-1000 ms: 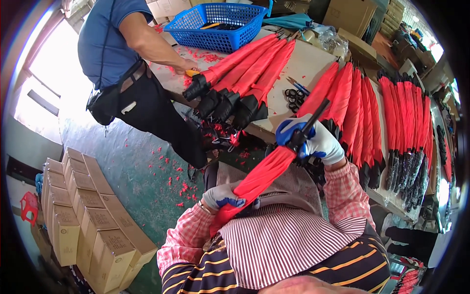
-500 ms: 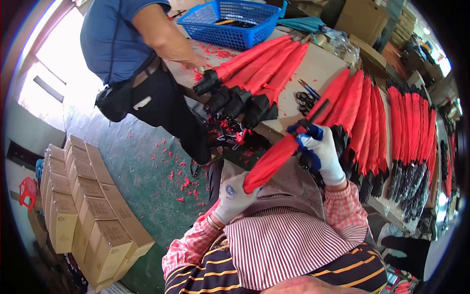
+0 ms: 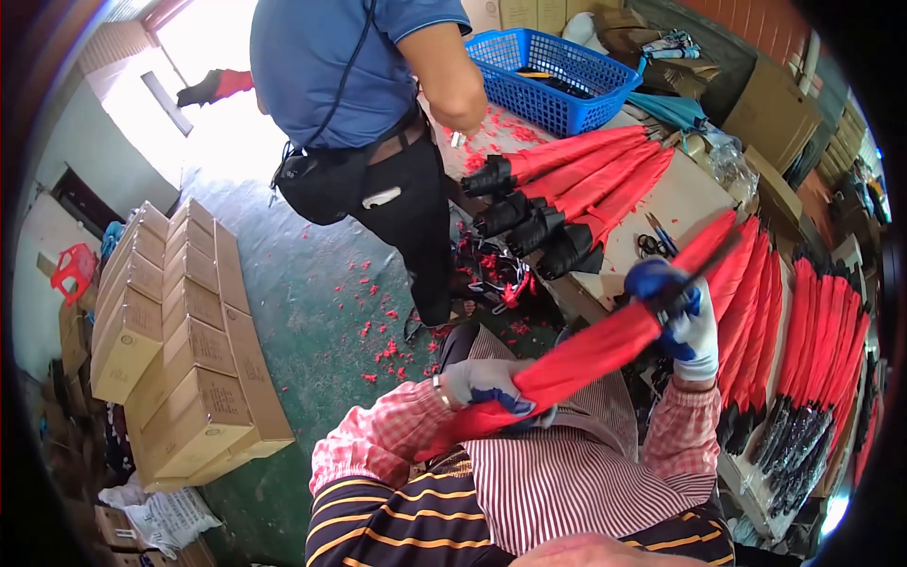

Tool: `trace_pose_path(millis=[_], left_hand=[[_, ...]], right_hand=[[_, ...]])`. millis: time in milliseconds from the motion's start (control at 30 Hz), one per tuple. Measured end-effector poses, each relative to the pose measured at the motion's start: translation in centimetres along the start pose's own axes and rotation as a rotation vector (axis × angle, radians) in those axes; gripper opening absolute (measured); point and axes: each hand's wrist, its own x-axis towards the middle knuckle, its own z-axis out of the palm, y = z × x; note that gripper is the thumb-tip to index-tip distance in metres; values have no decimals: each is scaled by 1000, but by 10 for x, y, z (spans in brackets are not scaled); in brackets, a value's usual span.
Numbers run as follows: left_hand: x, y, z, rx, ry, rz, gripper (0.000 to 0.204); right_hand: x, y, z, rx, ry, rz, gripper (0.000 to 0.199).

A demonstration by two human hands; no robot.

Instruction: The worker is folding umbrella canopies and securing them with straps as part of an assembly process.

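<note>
Both gloved hands grip one folded red umbrella (image 3: 590,352): left hand (image 3: 491,386) fingers wrapped low, right hand (image 3: 682,319) fingers clenched higher up.

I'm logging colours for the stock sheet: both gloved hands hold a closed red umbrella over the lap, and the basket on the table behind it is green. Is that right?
Not quite: the basket is blue, not green, as the head view shows. The rest stands: the left hand and the right hand, both gloved, hold a closed red umbrella over the lap, with the basket on the table behind it.
</note>
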Motion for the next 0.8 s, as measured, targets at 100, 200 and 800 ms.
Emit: trace_pose_path(millis=[100,200,800], left_hand=[[2,14,25,833,1059,-230,71],[-1,-9,-1,701,972,-71,63],[37,-6,11,920,1125,-149,74]], right_hand=[[-32,4,-13,-269,419,490,49],[-41,36,-19,-199,572,422,56],[-71,28,-65,-71,427,411,68]])
